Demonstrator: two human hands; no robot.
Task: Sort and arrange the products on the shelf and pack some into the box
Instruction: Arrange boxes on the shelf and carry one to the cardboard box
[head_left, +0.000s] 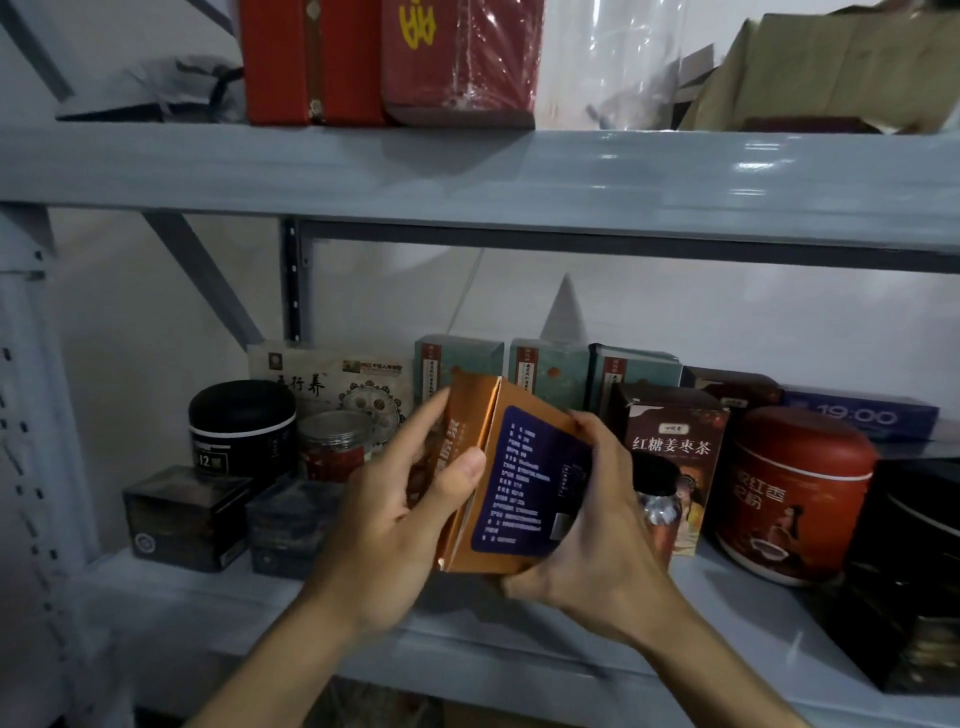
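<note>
An orange product box with a dark blue label panel is held tilted in front of the middle shelf. My left hand grips its left side, thumb on the front edge and fingers behind. My right hand grips its right side and bottom corner. Behind the box stand teal boxes, a brown tea box and a red round tin. No packing box is in view.
On the left of the shelf are a black round tin, a clear jar and two dark square boxes. Red gift boxes and a cardboard carton sit on the upper shelf. A dark container stands at the far right.
</note>
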